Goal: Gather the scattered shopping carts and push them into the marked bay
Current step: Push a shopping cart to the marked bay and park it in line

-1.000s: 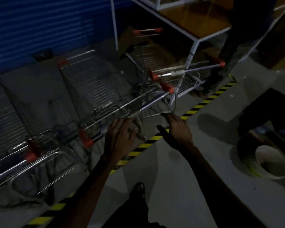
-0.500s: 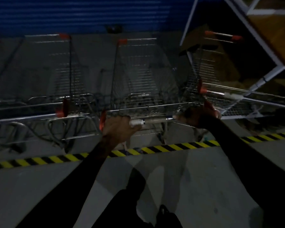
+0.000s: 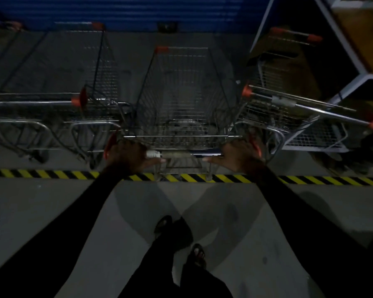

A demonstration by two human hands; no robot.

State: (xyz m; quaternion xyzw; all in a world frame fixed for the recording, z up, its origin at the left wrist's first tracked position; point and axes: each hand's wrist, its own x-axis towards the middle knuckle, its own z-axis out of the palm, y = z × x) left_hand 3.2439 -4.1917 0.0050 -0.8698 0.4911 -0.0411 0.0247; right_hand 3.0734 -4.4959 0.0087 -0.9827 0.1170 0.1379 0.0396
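Directly ahead of my hands, the cart [image 3: 181,100] runs lengthwise away; left hand [image 3: 127,157] and right hand [image 3: 237,157] grip its handle [image 3: 181,154], equally near.

Left hand [image 3: 128,154] and right hand [image 3: 238,157] gripping middle cart's handle [image 3: 181,154], striped floor tape [image 3: 52,174]

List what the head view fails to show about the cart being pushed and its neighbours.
- Middle cart: front wheels hidden beneath its basket.
- Left cart: cut off by the left edge.
- Right cart: far end lost in darkness.
- Left hand, right hand: fingers hidden behind the handle.
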